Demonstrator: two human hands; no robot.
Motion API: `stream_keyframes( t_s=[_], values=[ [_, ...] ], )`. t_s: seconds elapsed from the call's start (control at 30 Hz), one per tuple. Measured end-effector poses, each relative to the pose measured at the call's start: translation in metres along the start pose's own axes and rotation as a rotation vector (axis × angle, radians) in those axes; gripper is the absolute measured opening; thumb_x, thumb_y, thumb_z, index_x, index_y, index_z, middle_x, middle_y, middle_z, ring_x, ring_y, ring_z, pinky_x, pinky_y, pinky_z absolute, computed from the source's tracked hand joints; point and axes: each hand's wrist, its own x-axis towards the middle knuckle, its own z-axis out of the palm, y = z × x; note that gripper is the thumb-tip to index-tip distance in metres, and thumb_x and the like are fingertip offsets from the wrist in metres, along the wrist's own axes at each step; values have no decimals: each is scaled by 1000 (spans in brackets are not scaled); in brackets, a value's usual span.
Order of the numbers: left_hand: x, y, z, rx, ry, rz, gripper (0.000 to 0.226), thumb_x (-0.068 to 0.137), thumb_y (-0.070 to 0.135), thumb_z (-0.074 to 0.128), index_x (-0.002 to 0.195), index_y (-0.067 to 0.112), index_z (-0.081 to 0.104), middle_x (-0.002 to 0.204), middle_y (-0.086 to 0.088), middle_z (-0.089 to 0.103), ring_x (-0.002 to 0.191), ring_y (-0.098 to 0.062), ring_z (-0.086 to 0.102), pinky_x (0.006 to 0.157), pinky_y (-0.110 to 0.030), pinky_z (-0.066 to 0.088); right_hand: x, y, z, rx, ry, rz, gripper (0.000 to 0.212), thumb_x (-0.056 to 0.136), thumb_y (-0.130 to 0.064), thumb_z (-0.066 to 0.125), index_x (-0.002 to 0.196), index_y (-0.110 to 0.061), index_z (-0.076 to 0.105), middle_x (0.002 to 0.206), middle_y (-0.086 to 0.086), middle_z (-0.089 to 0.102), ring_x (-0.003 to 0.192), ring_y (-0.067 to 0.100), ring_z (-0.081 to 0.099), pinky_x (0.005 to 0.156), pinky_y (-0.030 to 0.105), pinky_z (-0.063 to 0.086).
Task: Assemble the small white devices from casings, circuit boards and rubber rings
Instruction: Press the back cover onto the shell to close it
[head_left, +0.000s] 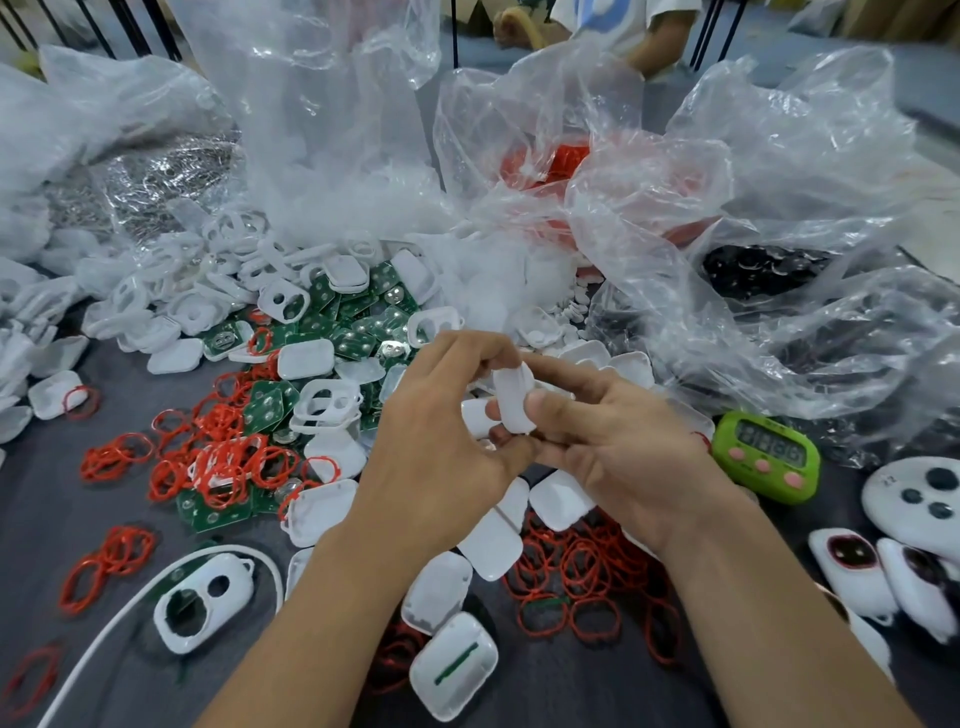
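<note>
Both hands meet above the middle of the bench (47, 519), pinching one white casing (511, 397) held roughly upright between them. The left hand (441, 431) curls its fingers round the casing's top and left edge, and the right hand (613, 447) clamps it with thumb and forefinger. Beneath lie loose casings (491, 545), green circuit boards (358, 332) and red rubber rings (223, 462); a green timer (766, 457) sits to the right
</note>
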Motion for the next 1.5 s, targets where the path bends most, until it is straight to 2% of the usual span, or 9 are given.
stream_keyframes(
  t_s=[0.27, 0.37, 0.47, 0.67, 0.83, 1.2, 1.3, 1.37, 1.5],
  values=[
    [2, 1, 0, 12, -74, -70, 70, 63, 21, 89, 109, 46, 42, 110, 27, 53, 108, 8, 51, 82, -2, 36, 1, 4, -5, -12, 2, 16, 34, 96, -3, 64, 129, -7, 69, 105, 22, 73, 106, 39, 71, 92, 46, 60],
    [1, 3, 3, -55, -84, -121, 63, 67, 19, 87, 106, 45, 44, 96, 18, 56, 95, -2, 58, 72, -11, 45, 3, 4, -3, 8, 19, 24, 36, 90, -3, 67, 127, -4, 69, 109, 34, 63, 103, 47, 63, 85, 41, 61],
    [-3, 9, 9, -44, -36, -99, 57, 74, 9, 80, 103, 45, 47, 83, 9, 56, 84, -6, 60, 66, -9, 43, 6, 3, -2, 86, 25, 18, 37, 79, -10, 72, 116, -5, 76, 108, 26, 62, 97, 38, 53, 77, 35, 62],
    [2, 0, 8, 25, -21, -107, 61, 67, 21, 86, 115, 39, 52, 105, 21, 52, 102, 9, 48, 80, -1, 34, 7, 5, -4, 125, 37, 11, 46, 81, -7, 69, 127, -2, 67, 110, 24, 74, 97, 31, 73, 83, 39, 63],
    [1, -1, 6, -7, -74, -149, 57, 67, 29, 88, 110, 41, 52, 109, 23, 53, 105, 11, 46, 74, -12, 46, 3, 3, -5, 36, 31, 12, 29, 97, 2, 59, 124, -4, 68, 104, 21, 76, 98, 36, 75, 87, 46, 63],
    [-4, 5, 11, -78, -12, -142, 35, 69, 4, 87, 61, 17, 55, 92, 14, 60, 95, -7, 61, 75, -9, 40, -1, 0, 6, 95, 87, -33, 42, 82, -7, 70, 124, -3, 68, 105, 22, 74, 86, 32, 69, 70, 32, 63],
    [-1, 5, 5, -123, -9, -159, 37, 66, 15, 91, 57, 22, 55, 88, 13, 61, 86, -5, 62, 75, -6, 38, -13, -18, -2, -151, 153, -170, 38, 82, -3, 78, 116, -18, 75, 100, 20, 77, 86, 32, 74, 78, 35, 64],
    [-2, 8, -1, -128, -16, -168, 34, 70, 26, 87, 58, 24, 56, 86, 13, 61, 85, -5, 60, 75, -5, 36, -29, -34, -19, -544, 276, -187, 39, 82, -5, 81, 113, -29, 76, 96, 4, 80, 91, 24, 77, 86, 38, 63],
    [-4, 13, -7, -24, -41, -180, 28, 77, 35, 80, 62, 27, 58, 84, 17, 57, 85, 1, 55, 72, -4, 33, -79, -48, -48, -1249, 431, -94, 34, 77, -16, 81, 93, -45, 74, 89, -25, 75, 84, -15, 66, 72, 2, 48]
  ],
)
